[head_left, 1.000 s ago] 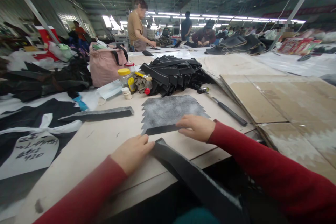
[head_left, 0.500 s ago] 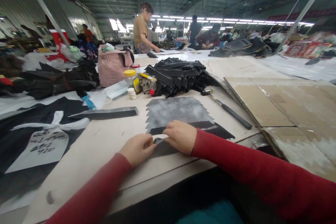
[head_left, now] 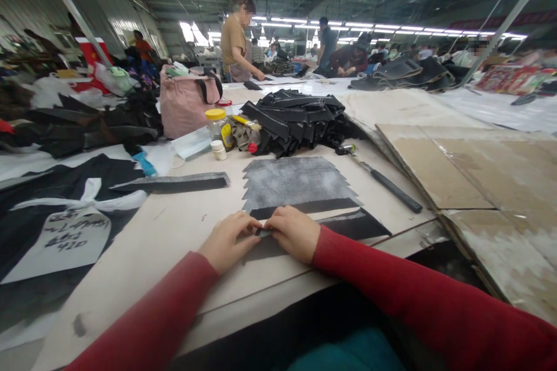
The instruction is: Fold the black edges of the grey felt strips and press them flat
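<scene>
A dark strip of material (head_left: pixel 265 248) lies on the pale board in front of me, its upper edge pinched by both hands. My left hand (head_left: pixel 230 239) is closed on its left part, thumb and forefinger together. Close beside it, fingertips almost meeting, my right hand (head_left: pixel 293 233) is closed on the same edge. Just beyond my hands is a stack of grey strips (head_left: pixel 298 181) with stepped ends, a black band at its near side. Another black strip (head_left: pixel 354 224) with a grey edge extends to the right of my right hand.
Behind the stack rises a pile of black strips (head_left: pixel 296 122). A yellow-lidded jar (head_left: pixel 219 127), a small white bottle (head_left: pixel 218 150) and a pink bag (head_left: pixel 185 104) stand left of it. A black-handled tool (head_left: pixel 394 188) and cardboard sheets (head_left: pixel 461 174) lie right. A person (head_left: pixel 237 40) works across the table.
My right hand has shifted slightly left and down, bringing its fingertips close to my left hand's. The left fingers have come up onto the strip's edge. The view has tilted slightly.
</scene>
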Tool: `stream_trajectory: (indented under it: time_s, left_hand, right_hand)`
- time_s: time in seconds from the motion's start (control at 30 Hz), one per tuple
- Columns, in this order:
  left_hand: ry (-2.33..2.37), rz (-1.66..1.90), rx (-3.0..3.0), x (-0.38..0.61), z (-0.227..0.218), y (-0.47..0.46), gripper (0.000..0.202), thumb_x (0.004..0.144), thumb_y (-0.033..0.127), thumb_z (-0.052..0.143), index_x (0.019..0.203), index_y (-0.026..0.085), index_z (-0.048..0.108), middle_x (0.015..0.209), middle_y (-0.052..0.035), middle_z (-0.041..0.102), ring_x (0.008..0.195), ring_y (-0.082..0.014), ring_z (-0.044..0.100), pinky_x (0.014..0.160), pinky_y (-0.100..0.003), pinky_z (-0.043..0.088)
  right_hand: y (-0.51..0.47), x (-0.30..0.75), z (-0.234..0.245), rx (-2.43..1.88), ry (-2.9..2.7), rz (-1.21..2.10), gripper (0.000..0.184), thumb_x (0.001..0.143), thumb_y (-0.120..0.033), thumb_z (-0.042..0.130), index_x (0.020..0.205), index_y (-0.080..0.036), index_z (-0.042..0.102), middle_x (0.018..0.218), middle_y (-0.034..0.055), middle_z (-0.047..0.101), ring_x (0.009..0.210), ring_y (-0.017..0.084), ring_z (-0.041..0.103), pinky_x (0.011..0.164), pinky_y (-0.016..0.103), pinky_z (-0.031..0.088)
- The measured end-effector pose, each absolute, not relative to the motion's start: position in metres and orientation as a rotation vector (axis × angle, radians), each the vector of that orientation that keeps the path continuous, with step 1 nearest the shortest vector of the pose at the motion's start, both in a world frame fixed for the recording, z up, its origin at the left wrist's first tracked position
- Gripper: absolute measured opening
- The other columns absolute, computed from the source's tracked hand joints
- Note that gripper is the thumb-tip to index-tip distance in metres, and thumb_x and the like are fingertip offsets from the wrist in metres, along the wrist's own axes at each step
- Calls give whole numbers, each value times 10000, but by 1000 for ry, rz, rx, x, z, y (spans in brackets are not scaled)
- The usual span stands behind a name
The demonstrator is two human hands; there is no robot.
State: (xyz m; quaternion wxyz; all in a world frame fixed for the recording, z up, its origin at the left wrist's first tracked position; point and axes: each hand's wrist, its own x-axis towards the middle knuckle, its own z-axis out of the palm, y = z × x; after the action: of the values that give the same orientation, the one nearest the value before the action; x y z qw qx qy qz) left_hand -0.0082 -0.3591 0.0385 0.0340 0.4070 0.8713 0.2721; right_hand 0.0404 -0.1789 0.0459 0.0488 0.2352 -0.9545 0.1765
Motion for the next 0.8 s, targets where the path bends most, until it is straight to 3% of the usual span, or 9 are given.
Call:
stream_trajectory:
  time_s: [0.3, 0.5, 0.63, 0.73, 0.8]
  left_hand:
    - [2692, 636, 1459, -7, 41, -361, 165, 817, 272, 440, 868, 194, 576, 855, -33, 535, 805, -154, 479, 728, -287, 390]
    - [2712, 265, 1677, -7, 45, -360, 244, 862, 250, 341, 841, 181, 574, 838, -50, 548, 752, -157, 466, 665, -281, 379]
    - [2679, 39, 1737, -6, 56, -354, 246, 861, 258, 334, 838, 182, 566, 800, -48, 542, 735, -165, 458, 645, -291, 371]
    - [2659, 72, 1701, -4, 60, -351, 252, 854, 285, 341, 800, 174, 561, 799, -48, 530, 738, -167, 454, 665, -297, 377]
    - [2666, 195, 1633, -3, 59, -352, 239, 842, 310, 364, 831, 171, 559, 829, -52, 527, 764, -169, 457, 698, -302, 386]
  right_hand:
    - [-179, 45, 43, 765, -2876, 368, 192, 808, -134, 417, 857, -174, 597, 852, 50, 537, 776, 152, 429, 696, 275, 359]
    - [-187, 50, 46, 779, -2902, 148, 169, 815, -158, 408, 793, -153, 575, 835, 66, 519, 789, 184, 416, 613, 297, 357]
    - [-190, 53, 47, 711, -2911, 147, 191, 826, -182, 388, 779, -156, 571, 832, 67, 531, 815, 193, 433, 645, 315, 361]
    - [-179, 55, 55, 718, -2974, 309, 210, 797, -298, 460, 915, -163, 568, 916, 67, 551, 844, 190, 457, 692, 315, 373]
    - [-167, 58, 61, 759, -2983, 445, 440, 733, -407, 533, 1087, -150, 499, 1015, 84, 542, 899, 200, 463, 751, 327, 373]
